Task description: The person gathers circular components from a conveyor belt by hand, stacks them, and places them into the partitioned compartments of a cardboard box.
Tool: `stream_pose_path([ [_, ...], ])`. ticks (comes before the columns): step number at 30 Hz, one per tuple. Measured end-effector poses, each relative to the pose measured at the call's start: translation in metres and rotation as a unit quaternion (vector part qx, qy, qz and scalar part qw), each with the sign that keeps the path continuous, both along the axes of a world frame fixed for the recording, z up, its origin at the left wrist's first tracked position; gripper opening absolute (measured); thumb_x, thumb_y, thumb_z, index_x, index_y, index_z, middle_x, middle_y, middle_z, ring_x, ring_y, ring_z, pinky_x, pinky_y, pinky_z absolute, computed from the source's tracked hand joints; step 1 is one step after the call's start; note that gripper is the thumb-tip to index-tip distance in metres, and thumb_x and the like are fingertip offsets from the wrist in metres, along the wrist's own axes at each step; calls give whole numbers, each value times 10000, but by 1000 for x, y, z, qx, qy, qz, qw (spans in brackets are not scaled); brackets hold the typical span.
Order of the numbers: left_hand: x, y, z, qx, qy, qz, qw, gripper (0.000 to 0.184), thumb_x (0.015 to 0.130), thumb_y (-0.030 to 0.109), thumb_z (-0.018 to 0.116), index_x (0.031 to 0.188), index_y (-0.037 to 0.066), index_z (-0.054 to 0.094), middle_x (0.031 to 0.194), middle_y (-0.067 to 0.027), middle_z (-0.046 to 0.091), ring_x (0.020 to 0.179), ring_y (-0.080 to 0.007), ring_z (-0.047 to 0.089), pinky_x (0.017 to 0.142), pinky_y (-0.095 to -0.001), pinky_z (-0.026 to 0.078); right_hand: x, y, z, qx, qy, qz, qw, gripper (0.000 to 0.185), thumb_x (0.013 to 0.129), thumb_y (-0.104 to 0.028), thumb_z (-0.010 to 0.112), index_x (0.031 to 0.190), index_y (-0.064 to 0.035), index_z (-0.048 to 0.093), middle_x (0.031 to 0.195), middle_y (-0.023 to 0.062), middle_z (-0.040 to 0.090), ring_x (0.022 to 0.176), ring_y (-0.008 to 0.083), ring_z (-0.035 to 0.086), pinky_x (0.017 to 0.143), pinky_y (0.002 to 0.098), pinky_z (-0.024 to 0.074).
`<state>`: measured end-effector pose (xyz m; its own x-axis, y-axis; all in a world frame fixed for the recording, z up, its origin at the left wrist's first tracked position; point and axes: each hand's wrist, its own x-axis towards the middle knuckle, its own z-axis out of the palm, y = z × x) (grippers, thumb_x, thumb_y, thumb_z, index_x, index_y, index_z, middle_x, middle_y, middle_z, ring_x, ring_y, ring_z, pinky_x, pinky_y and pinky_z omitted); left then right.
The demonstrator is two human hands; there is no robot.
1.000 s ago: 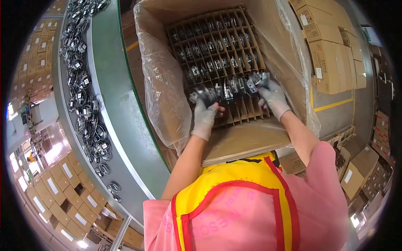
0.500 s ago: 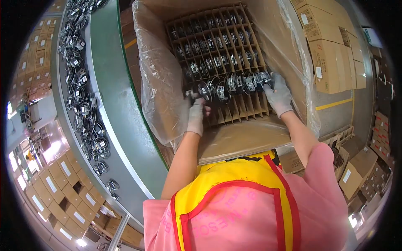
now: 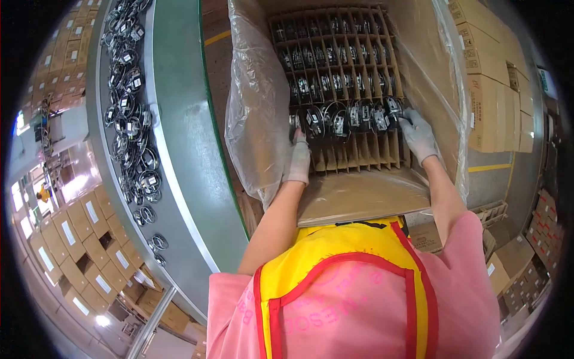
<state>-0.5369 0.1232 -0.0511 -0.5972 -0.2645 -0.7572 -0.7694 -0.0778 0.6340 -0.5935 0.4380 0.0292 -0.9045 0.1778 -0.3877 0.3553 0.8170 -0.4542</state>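
With the conveyor (image 3: 173,245) left of the carton (image 3: 353,200), reaches in over cardboard dividers (image 3: 351,157). Seemingly evens up a row of coils (image 3: 339,122) inside the carton; next calls for light, matched pressure. With the right hand (image 3: 420,137), bends fingers against coils near the carton's right wall. With the left hand (image 3: 299,161), near its left wall, cannot tell: fingers partly hidden.

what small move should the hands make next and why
Probably press the nearest coils down gently: they seem to stand above the cardboard dividers, while the rows behind sit lower, and the left hand and right hand are at the row's two ends.
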Motion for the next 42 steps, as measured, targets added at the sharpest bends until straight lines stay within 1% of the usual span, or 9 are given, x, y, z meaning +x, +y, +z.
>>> stream_pose_path([
  [4, -11, 17, 34, -69, -3, -78, 995, 361, 932, 224, 552, 1254, 64, 525, 805, -13, 583, 594, -92, 509, 545, -255, 424, 1, -17, 9, 148, 62, 23, 987, 342, 861, -186, 538, 1182, -70, 523, 1195, 243, 550, 1030, 419, 572, 884, 446, 462],
  [13, -22, 20, 79, -184, 175, -189, 949, 433, 892, 214, 616, 1281, 42, 534, 1140, -139, 601, 1022, -197, 546, 881, -324, 428, 1, -11, -22, -52, 53, 4, 997, 556, 804, -187, 615, 1318, -54, 453, 1200, 252, 557, 1131, 417, 517, 955, 449, 414],
  [20, -17, 9, 27, 34, 32, 18, 999, 547, 922, 393, 564, 1269, -29, 527, 1262, -136, 565, 1151, -229, 514, 1035, -342, 350, -6, -5, -1, 21, -13, 69, 997, 344, 872, -220, 548, 1170, -47, 558, 943, 266, 631, 923, 454, 589, 819, 518, 447],
  [23, -11, 16, 26, -240, 170, -35, 955, 577, 919, 421, 551, 1286, -24, 516, 1305, -183, 542, 1224, -280, 484, 1068, -364, 322, -9, -11, -8, 73, -70, 124, 987, 246, 881, -227, 557, 1053, -54, 590, 895, 274, 626, 887, 443, 592, 777, 506, 450],
  [28, -7, 19, 16, -346, 87, -127, 926, 688, 889, 542, 504, 1289, -17, 509, 1313, -234, 524, 1260, -369, 444, 1065, -394, 325, -13, 0, -11, 180, -68, 145, 971, 259, 902, -283, 516, 1014, -61, 588, 835, 237, 657, 844, 418, 632, 755, 516, 479],
  [31, -8, 19, 14, -217, 130, -147, 956, 517, 898, 367, 570, 1270, 10, 523, 1141, -149, 618, 1039, -270, 563, 925, -346, 410, -11, -25, 9, 180, -22, 147, 972, 324, 872, -254, 541, 1140, -73, 523, 795, 225, 659, 832, 420, 638, 753, 524, 481],
  [36, -7, 29, 16, -50, 77, -69, 993, 494, 899, 277, 603, 1297, 6, 496, 1133, -94, 622, 1019, -209, 564, 915, -307, 410, -8, -51, 17, 124, -17, 267, 955, 672, 799, -222, 605, 1381, -33, 327, 1359, 270, 395, 1053, 416, 579, 886, 456, 494],
  [39, -19, 25, 43, -78, 50, -45, 995, 511, 922, 317, 581, 1311, 1, 484, 1204, -122, 596, 1114, -237, 532, 957, -310, 386, -20, -57, 9, 107, -68, 259, 958, 640, 805, -211, 588, 1362, -9, 348, 1269, 269, 480, 1056, 424, 573, 913, 450, 478],
  [42, -10, 1, -15, -183, 54, -60, 980, 540, 890, 390, 585, 1272, 12, 531, 1265, -205, 567, 1185, -350, 516, 1025, -409, 364, -18, -43, -2, 12, 16, 252, 968, 565, 829, -205, 564, 1337, -21, 396, 1146, 283, 563, 1030, 424, 579, 898, 472, 469],
])
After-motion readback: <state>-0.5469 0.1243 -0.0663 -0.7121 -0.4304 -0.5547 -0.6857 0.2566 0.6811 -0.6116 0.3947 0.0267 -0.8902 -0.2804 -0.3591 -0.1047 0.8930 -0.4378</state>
